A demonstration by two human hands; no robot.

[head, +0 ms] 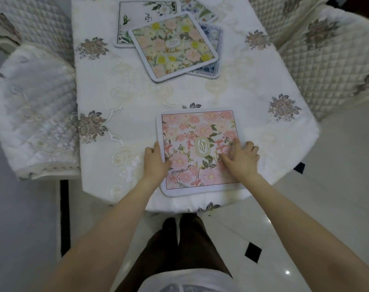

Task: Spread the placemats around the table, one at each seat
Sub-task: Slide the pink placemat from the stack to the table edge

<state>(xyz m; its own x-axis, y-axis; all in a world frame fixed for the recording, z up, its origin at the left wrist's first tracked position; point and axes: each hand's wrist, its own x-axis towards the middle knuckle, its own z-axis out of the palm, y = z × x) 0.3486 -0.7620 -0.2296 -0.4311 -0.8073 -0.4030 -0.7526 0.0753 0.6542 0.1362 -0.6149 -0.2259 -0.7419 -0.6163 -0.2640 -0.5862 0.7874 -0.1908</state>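
A pink floral placemat (192, 131) lies flat at the near end of the table (137, 98), close to the front edge. My left hand (155, 160) grips its left border, thumb on top. My right hand (240, 158) rests flat on its right side with fingers spread. Farther back lies a loose pile of placemats: a yellow-and-pink floral one (174, 46) on top, a white one with green leaves (135, 17) under its left, a blue-patterned one (214, 53) under its right, and another floral one (200, 9) behind.
Quilted covered chairs stand on both sides: one at the near left (34, 114), one at the far left (38, 22), and chairs on the right (324, 57). The white embroidered tablecloth hangs over the near edge. Glossy tile floor (326, 186) lies to the right.
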